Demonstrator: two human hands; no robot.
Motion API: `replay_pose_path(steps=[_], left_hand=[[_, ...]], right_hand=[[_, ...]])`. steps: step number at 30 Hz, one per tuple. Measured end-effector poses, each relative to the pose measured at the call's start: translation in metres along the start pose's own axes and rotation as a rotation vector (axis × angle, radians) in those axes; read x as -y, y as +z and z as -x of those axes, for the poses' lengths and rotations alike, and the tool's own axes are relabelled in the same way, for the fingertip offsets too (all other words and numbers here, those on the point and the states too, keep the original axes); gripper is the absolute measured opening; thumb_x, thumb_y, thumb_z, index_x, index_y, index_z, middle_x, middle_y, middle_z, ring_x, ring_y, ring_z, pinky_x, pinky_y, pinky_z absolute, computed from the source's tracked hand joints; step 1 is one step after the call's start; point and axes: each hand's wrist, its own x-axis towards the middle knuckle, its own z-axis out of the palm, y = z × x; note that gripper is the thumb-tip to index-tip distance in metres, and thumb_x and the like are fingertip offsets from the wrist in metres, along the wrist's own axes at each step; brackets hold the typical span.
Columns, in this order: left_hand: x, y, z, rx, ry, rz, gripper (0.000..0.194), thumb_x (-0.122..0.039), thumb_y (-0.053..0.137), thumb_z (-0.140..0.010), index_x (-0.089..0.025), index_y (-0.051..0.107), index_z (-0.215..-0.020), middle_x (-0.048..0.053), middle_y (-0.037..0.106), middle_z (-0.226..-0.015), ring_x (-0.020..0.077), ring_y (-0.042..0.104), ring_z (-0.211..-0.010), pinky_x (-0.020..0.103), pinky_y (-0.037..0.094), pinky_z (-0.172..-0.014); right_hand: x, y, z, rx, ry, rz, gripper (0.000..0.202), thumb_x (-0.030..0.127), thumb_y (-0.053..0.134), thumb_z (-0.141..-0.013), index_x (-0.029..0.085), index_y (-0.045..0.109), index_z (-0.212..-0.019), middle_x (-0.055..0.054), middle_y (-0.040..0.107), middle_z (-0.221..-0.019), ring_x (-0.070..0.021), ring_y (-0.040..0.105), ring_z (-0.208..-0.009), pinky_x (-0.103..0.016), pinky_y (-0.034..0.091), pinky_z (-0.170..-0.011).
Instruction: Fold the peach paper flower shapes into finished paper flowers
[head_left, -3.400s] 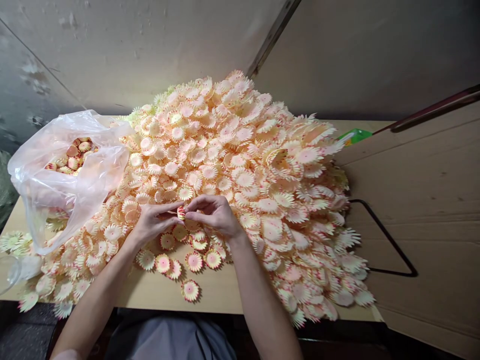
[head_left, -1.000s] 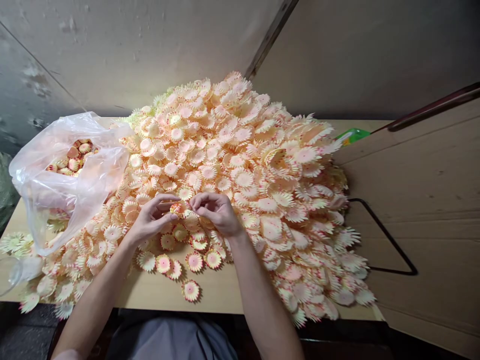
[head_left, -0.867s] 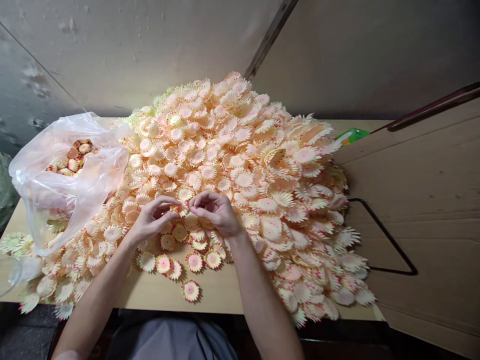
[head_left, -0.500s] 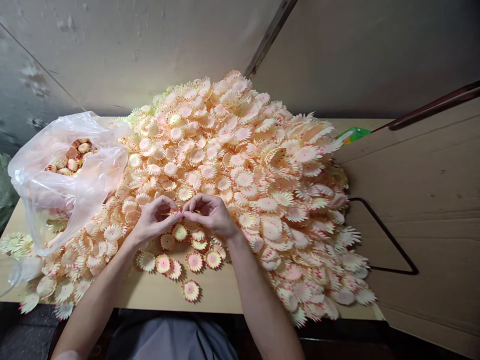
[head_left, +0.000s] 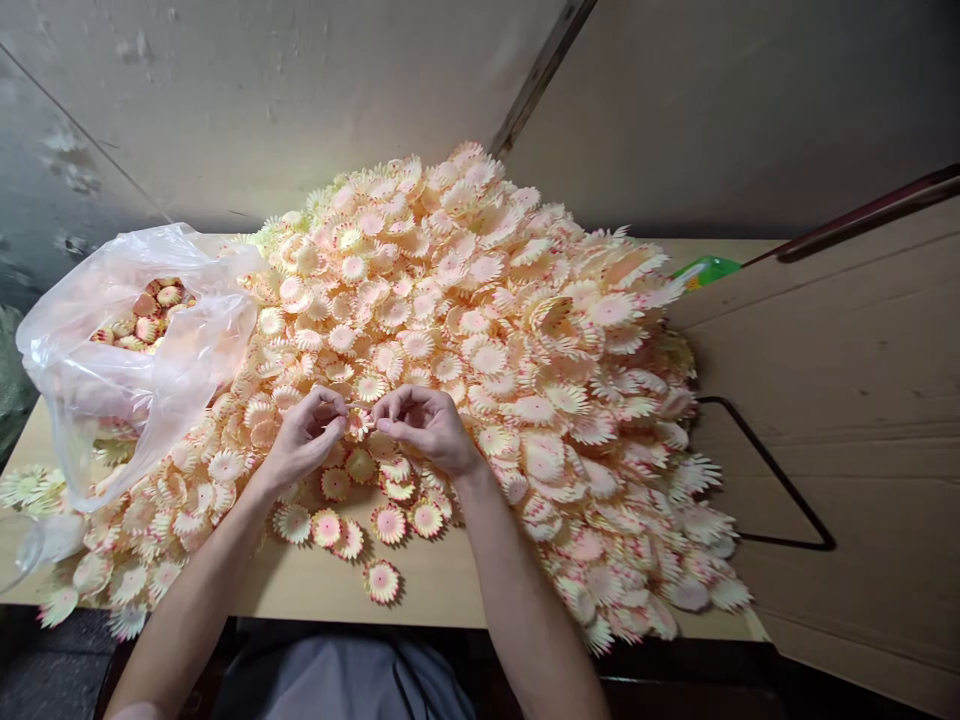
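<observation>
Between my hands is a small flower piece (head_left: 358,423) with pinkish-red tips. My left hand (head_left: 309,435) pinches its left side between thumb and fingers. From the other side, my right hand (head_left: 429,428) closes its thumb and fingertips at the flower's right edge. Just below lie several loose flower pieces with red-tipped rims, among them one (head_left: 382,581) set apart near the table's front. Behind and around both hands rises a large heap of pale pink and cream petal discs (head_left: 487,355).
A translucent plastic bag (head_left: 202,350) at the left holds small curled flower pieces (head_left: 148,325). Cardboard (head_left: 862,430) stands along the right side, with a bent dark metal rod (head_left: 780,470) against it. A green packet (head_left: 706,270) lies at the back right of the table (head_left: 300,585).
My hands have drawn slightly apart, the fingertips no longer meeting. More of the small flower piece now shows between them.
</observation>
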Motion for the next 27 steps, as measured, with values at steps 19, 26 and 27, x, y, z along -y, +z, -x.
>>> replay_pose_path(steps=[19,26,27], left_hand=[[0.004,0.002,0.001,0.046,0.177,-0.168,0.029,-0.029,0.068,-0.088,-0.013,0.069,-0.112,0.012,0.075,-0.104,0.0163,0.072,-0.087,0.024,0.06,-0.079],[0.005,0.0,-0.003,0.006,0.32,-0.287,0.037,-0.027,0.076,-0.081,-0.017,0.071,-0.116,0.012,0.074,-0.109,0.0183,0.072,-0.095,0.026,0.061,-0.081],[0.004,0.0,-0.004,0.002,0.331,-0.318,0.034,-0.027,0.077,-0.081,-0.017,0.073,-0.113,0.012,0.074,-0.108,0.0186,0.072,-0.095,0.026,0.061,-0.081]], right_hand=[[-0.013,-0.001,0.0,-0.08,-0.13,0.412,0.015,0.028,0.08,-0.073,0.019,0.071,-0.082,-0.003,0.069,-0.078,-0.0142,0.06,-0.066,-0.027,0.049,-0.061],[-0.011,0.003,0.0,-0.048,-0.092,0.535,0.005,0.022,0.071,-0.077,0.017,0.07,-0.077,-0.002,0.07,-0.069,-0.0136,0.061,-0.059,-0.025,0.049,-0.057],[-0.01,0.004,0.001,-0.047,-0.108,0.563,0.005,0.022,0.07,-0.077,0.017,0.07,-0.074,-0.002,0.07,-0.067,-0.0135,0.061,-0.058,-0.025,0.048,-0.056]])
